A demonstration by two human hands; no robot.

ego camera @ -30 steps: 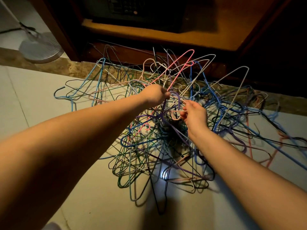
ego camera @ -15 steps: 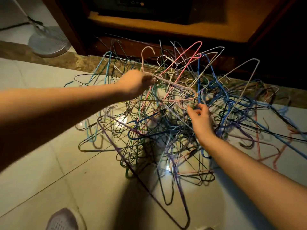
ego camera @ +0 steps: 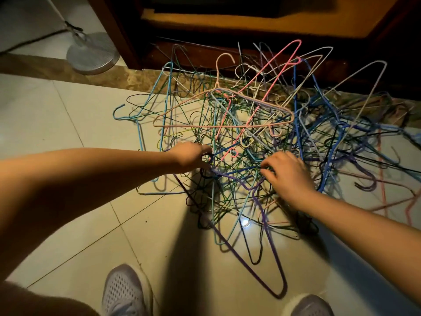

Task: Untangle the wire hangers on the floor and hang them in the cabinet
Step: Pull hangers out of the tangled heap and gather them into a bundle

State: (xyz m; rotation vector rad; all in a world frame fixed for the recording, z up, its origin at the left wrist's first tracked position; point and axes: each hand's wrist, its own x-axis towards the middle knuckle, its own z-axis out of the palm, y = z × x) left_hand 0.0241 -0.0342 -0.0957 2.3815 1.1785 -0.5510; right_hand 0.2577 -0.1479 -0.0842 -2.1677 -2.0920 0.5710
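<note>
A tangled pile of coloured wire hangers [ego camera: 262,137] lies on the tiled floor in front of the wooden cabinet [ego camera: 250,23]. A pale pink hanger [ego camera: 224,125] rests loose on top of the pile, its hook pointing up. My left hand [ego camera: 190,156] is at the pile's near left edge, fingers closed around a dark hook where a long purple hanger [ego camera: 279,295] begins; that hanger stretches toward my feet. My right hand [ego camera: 288,176] is at the near right, slightly blurred, with its fingers curled into the wires.
A round metal fan base [ego camera: 91,54] with a pole and cable stands at the back left beside the cabinet side. My two grey shoes [ego camera: 126,290] [ego camera: 312,304] are at the bottom edge. More hangers trail off to the right [ego camera: 387,169].
My left hand let go of the pale pink hanger, which now lies on the pile, and dropped to the near edge. My right hand also moved nearer. The view tilted down, showing my shoes.
</note>
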